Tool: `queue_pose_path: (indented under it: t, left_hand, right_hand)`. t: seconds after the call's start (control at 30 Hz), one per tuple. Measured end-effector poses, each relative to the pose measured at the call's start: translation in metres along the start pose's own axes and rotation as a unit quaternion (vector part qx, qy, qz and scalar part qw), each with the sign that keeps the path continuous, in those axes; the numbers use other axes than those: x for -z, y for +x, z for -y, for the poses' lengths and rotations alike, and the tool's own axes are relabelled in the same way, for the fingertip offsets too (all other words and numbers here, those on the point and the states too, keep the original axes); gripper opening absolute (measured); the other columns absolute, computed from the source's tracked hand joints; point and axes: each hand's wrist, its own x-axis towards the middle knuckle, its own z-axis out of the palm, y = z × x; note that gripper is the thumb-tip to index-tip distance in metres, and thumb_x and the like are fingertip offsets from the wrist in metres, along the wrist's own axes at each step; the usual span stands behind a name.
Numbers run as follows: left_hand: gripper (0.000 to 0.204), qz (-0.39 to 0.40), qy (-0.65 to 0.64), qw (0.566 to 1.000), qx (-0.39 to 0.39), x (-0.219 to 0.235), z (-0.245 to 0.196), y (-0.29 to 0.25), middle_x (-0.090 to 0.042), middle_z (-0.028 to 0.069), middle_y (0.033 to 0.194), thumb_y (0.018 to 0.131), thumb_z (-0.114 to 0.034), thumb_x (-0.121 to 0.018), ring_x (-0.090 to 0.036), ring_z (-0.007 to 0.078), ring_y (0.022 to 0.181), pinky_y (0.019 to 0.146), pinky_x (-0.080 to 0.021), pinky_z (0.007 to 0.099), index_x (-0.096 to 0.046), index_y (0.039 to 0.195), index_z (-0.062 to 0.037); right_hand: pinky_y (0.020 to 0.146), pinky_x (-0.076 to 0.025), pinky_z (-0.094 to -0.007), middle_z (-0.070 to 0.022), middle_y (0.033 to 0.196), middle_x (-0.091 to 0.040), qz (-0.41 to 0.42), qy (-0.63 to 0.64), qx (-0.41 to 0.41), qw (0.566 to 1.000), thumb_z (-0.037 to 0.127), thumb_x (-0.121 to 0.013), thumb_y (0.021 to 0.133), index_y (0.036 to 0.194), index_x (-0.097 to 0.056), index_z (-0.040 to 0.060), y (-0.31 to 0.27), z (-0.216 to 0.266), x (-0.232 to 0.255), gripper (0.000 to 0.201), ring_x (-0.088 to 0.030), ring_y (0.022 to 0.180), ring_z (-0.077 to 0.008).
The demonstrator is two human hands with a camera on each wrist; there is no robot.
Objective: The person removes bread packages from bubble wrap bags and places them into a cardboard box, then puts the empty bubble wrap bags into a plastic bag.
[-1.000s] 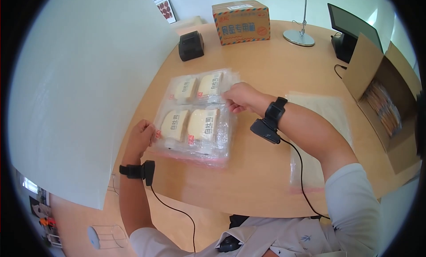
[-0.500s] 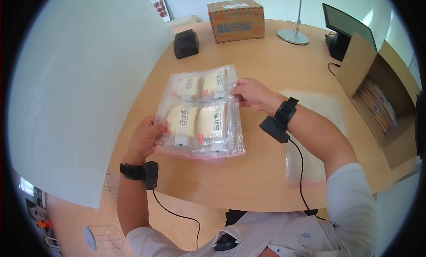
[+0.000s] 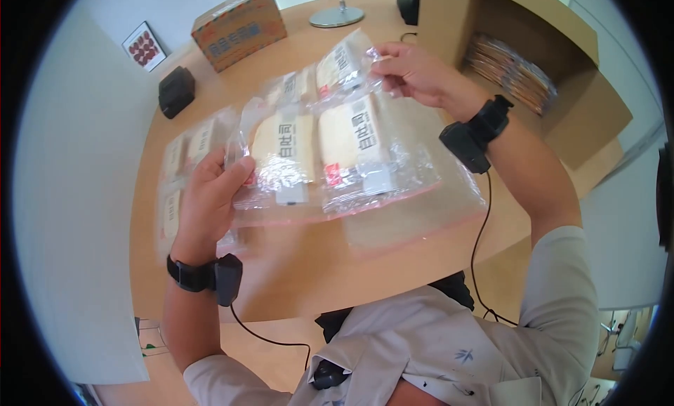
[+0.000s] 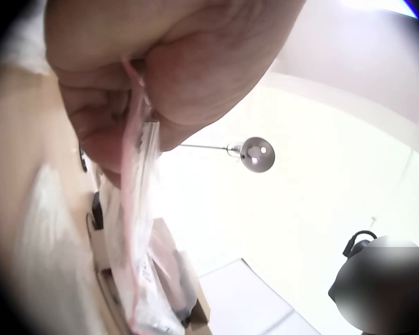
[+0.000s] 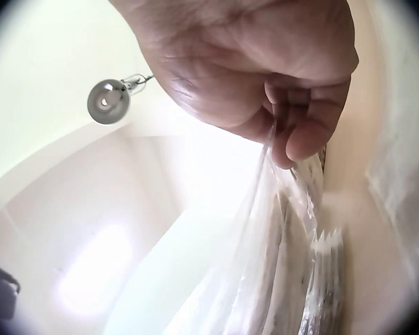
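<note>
Between my hands is a clear plastic bag (image 3: 415,169) filled with several white toast packs (image 3: 284,143), raised above the table and tilted. My left hand (image 3: 210,195) grips its left edge, the thumb on top. In the left wrist view, the bag's pink-edged side (image 4: 130,160) runs between thumb and fingers. My right hand (image 3: 415,72) pinches the upper right edge; the right wrist view shows the clear plastic (image 5: 255,223) drawn down from those fingertips. A second bag of toast (image 3: 170,213) lies on the table to the left, partly hidden by my left hand.
Under the raised bag's right side lies a flat clear bag (image 3: 414,223) with a pink edge. An opened cardboard box (image 3: 449,27) at the right contains a stack of brown wrapped items (image 3: 512,72). Behind stand a closed carton (image 3: 242,30), a black device (image 3: 176,91) and a lamp base (image 3: 337,16).
Both hands have lifted the top bag of toast and carried it right, over part of the flat bag. Another toast bag now shows where it lay. The head view has turned right.
</note>
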Motion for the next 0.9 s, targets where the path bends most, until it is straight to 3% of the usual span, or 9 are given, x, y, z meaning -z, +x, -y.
queue_pose_path:
  t: [0.13, 0.17, 0.33, 0.4, 0.47, 0.53, 0.57, 0.63, 0.9]
  left_hand:
    - [0.023, 0.013, -0.027, 0.999, 0.012, 0.011, 0.017, 0.017, -0.067, 0.0036, 0.101, 0.098, -0.015, -0.064, -0.061, 0.0078, 0.086, 0.073, -0.05, 0.0242, -0.063, 0.116, 0.0003]
    - [0.021, 0.005, 0.007, 1.0, 0.023, 0.009, 0.015, 0.019, -0.07, 0.0043, 0.098, 0.098, -0.013, -0.064, -0.063, 0.0081, 0.078, 0.065, -0.051, 0.0244, -0.064, 0.113, 0.0009]
    - [0.015, 0.134, 0.051, 0.98, 0.142, 0.044, 0.023, 0.033, -0.068, 0.0047, 0.088, 0.098, -0.013, -0.062, -0.062, 0.0091, 0.069, 0.057, -0.05, 0.024, -0.064, 0.107, -0.001]
    - [0.016, 0.144, 0.099, 0.968, 0.181, 0.034, 0.03, 0.033, -0.068, 0.0055, 0.085, 0.098, -0.013, -0.062, -0.063, 0.0096, 0.066, 0.054, -0.049, 0.0239, -0.064, 0.107, -0.0002]
    - [0.02, 0.081, 0.206, 0.966, 0.135, 0.036, 0.035, 0.032, -0.068, 0.0071, 0.087, 0.098, -0.013, -0.062, -0.063, 0.0095, 0.067, 0.055, -0.05, 0.0242, -0.063, 0.11, 0.0032]
    - [0.023, 0.044, 0.215, 0.971, 0.097, 0.041, 0.042, 0.038, -0.067, 0.0076, 0.088, 0.098, -0.014, -0.063, -0.064, 0.0103, 0.068, 0.057, -0.051, 0.0245, -0.062, 0.112, 0.0045]
    - [0.026, 0.006, 0.224, 0.973, 0.054, 0.04, 0.045, 0.044, -0.067, 0.0081, 0.089, 0.097, -0.014, -0.064, -0.064, 0.011, 0.069, 0.059, -0.052, 0.0249, -0.061, 0.114, 0.0057]
    - [0.028, 0.001, 0.211, 0.976, 0.054, 0.045, 0.06, 0.059, -0.067, 0.0087, 0.091, 0.097, -0.014, -0.064, -0.065, 0.0117, 0.07, 0.061, -0.053, 0.0254, -0.06, 0.116, 0.0064]
    - [0.034, 0.001, 0.238, 0.971, 0.02, 0.018, 0.061, 0.102, -0.063, 0.0075, 0.096, 0.092, -0.009, -0.067, -0.063, 0.0126, 0.079, 0.069, -0.053, 0.0272, -0.059, 0.122, 0.0054]
  right_hand:
    - [0.054, -0.045, -0.0211, -0.0023, 0.089, -0.068, 0.014, -0.002, 0.005, 1.0, 0.012, -0.065, 0.097, 0.127, -0.061, 0.0009, 0.022, -0.021, 0.005, 0.032, -0.056, 0.063, -0.0057]
    - [0.054, -0.045, -0.0211, -0.0023, 0.089, -0.068, 0.01, 0.001, 0.002, 1.0, 0.012, -0.065, 0.097, 0.127, -0.061, 0.0009, 0.023, -0.022, 0.007, 0.032, -0.056, 0.063, -0.0057]
    - [0.058, -0.051, -0.0253, -0.0045, 0.089, -0.068, -0.043, -0.245, -0.111, 0.962, 0.011, -0.066, 0.094, 0.128, -0.06, -0.0007, 0.042, -0.044, 0.007, 0.036, -0.06, 0.068, -0.0072]
    - [0.059, -0.052, -0.0259, -0.0042, 0.087, -0.067, -0.067, -0.253, -0.083, 0.962, 0.011, -0.066, 0.093, 0.127, -0.06, -0.0012, 0.024, -0.073, 0.021, 0.037, -0.061, 0.069, -0.0081]
    - [0.059, -0.053, -0.0265, -0.004, 0.086, -0.066, -0.082, -0.27, -0.06, 0.958, 0.01, -0.066, 0.093, 0.127, -0.06, -0.0017, 0.008, -0.086, 0.035, 0.037, -0.062, 0.069, -0.0091]
    - [0.06, -0.054, -0.0301, -0.0094, 0.088, -0.069, -0.095, -0.437, 0.061, 0.892, 0.009, -0.067, 0.091, 0.122, -0.06, -0.0061, -0.004, -0.093, 0.046, 0.035, -0.066, 0.073, -0.0145]
    - [0.06, -0.054, -0.0301, -0.0094, 0.088, -0.069, -0.087, -0.439, 0.065, 0.892, 0.009, -0.067, 0.091, 0.122, -0.06, -0.0061, -0.006, -0.088, 0.045, 0.035, -0.066, 0.073, -0.0145]
    - [0.058, -0.053, -0.0288, -0.0076, 0.085, -0.067, -0.098, -0.267, -0.07, 0.956, 0.008, -0.067, 0.091, 0.118, -0.061, -0.0059, -0.015, -0.076, 0.037, 0.031, -0.064, 0.07, -0.0131]
    - [0.051, -0.051, -0.0252, -0.0036, 0.079, -0.063, -0.072, -0.204, -0.095, 0.972, 0.006, -0.067, 0.092, 0.113, -0.061, -0.0042, -0.009, -0.08, 0.03, 0.025, -0.059, 0.06, -0.0096]
